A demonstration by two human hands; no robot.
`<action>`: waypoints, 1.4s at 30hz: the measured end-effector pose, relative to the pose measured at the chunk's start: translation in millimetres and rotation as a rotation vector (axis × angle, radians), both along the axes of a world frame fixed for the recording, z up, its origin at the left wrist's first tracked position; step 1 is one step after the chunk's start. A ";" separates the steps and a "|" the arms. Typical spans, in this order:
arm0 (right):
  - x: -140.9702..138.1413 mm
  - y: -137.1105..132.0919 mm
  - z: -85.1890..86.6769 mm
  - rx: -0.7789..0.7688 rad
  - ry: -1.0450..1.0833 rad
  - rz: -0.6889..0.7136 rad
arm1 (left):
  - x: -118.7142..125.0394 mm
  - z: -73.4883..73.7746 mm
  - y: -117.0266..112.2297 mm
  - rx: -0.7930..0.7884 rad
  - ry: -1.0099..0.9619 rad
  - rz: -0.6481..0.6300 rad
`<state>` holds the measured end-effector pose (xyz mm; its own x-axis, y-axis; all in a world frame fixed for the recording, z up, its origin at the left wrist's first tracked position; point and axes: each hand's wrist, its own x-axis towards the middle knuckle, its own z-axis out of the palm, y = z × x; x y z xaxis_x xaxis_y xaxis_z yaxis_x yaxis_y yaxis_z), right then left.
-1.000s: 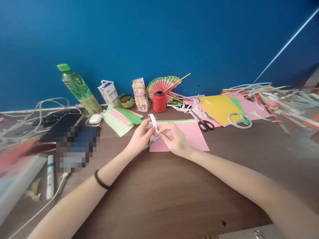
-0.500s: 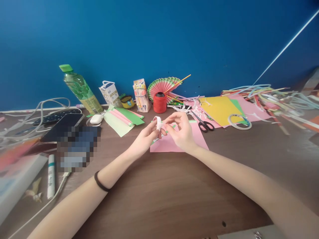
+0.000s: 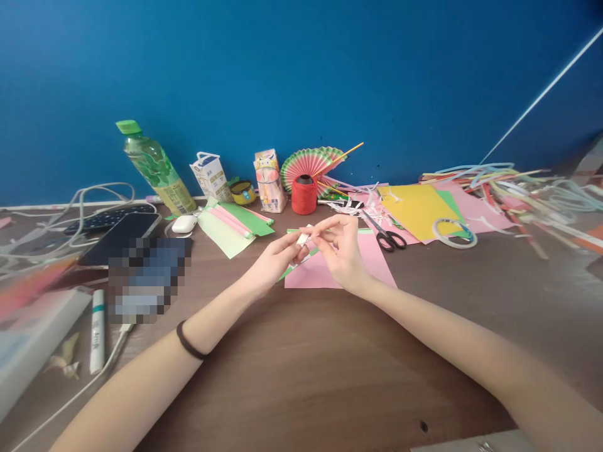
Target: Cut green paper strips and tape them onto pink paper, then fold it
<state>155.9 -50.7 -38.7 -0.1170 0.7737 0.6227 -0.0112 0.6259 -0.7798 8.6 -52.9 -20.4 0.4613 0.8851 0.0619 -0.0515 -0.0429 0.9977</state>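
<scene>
The left hand [image 3: 273, 262] and right hand [image 3: 343, 252] met just above the table [image 3: 306, 376], fingertips closed on a small, papery white strip [image 3: 303, 238]. It had not yet been laid down. The smooth, matte pink paper [image 3: 377, 267] lay flat beneath, with a thin green strip [image 3: 286, 272] at its edge.

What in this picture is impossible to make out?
All in the head view.
White bit: mostly covered by fingers of the left hand and right hand.
Pixelated patch: masks whatever lies under it.
Paper strips at far right: blurred.
Grey object: cut off by the bottom edge.
White pen's label: too small to read.
</scene>
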 end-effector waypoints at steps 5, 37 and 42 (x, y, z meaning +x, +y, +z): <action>-1.7 -1.2 8.1 -0.093 0.101 0.056 | 0.0 3.0 0.7 -0.089 -0.066 -0.017; 34.9 50.3 -36.0 -0.169 -0.501 -0.341 | -17.1 -17.0 15.6 0.776 1.185 0.266; 32.6 47.4 -33.7 -0.184 -0.487 -0.296 | -14.6 -22.6 12.9 0.901 1.154 0.186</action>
